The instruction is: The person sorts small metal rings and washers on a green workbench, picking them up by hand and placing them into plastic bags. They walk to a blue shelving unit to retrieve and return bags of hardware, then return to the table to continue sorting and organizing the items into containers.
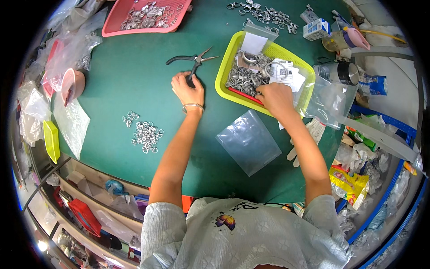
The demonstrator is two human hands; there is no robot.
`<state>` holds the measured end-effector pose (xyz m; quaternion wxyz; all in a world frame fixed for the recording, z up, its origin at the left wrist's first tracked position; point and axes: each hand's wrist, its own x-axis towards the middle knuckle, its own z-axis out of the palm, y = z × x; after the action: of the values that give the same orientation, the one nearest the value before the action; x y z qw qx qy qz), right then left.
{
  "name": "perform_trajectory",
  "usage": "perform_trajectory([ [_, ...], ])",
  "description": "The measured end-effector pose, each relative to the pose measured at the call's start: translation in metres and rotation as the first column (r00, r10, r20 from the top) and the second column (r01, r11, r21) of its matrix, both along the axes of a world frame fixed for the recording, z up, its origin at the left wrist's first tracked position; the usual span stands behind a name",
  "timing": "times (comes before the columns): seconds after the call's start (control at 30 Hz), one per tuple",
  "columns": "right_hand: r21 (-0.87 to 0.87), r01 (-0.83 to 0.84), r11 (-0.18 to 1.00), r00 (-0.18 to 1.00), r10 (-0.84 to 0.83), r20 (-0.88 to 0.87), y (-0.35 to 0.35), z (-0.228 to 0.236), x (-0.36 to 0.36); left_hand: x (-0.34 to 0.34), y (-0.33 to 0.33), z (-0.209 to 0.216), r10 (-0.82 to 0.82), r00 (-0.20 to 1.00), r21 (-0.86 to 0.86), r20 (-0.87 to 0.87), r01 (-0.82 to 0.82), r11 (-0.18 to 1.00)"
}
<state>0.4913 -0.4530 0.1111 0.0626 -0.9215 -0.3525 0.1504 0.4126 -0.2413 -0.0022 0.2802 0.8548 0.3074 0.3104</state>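
Observation:
My left hand [188,93] rests on the green table with its fingers curled round one black handle of the pliers [195,59]. Their jaws stand apart and point right. My right hand [275,97] reaches over the near side of a yellow-green basket [222,71], fingertips pressed together beside a red stick [246,95]; what they pinch is hidden. Silver rings and bangles [242,77] fill the basket's left part, with white paper slips [293,80] on the right. Below the basket lies a flat clear plastic bag [250,142]. A pile of silver rings [147,136] sits left of my left forearm.
A pink tray [139,30] of silver pieces stands at the far left, with more loose pieces [271,17] at the far right. A pink cup [73,84] and plastic bags edge the left. White gloves [315,131], a jar [338,72] and a small carton [317,29] are on the right.

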Motion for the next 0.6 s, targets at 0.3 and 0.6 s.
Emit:
perform_trajectory([
  [0.3,-0.022,-0.109,0.994,0.992,0.110,0.060,0.010,-0.024,-0.002,0.000,0.000,-0.002,-0.006,1.000,-0.022,-0.019,0.005,1.000],
  [0.6,-0.002,0.138,0.990,0.986,-0.137,-0.092,0.008,-0.020,0.000,-0.001,0.001,-0.001,0.008,1.000,0.012,-0.004,-0.008,1.000],
])
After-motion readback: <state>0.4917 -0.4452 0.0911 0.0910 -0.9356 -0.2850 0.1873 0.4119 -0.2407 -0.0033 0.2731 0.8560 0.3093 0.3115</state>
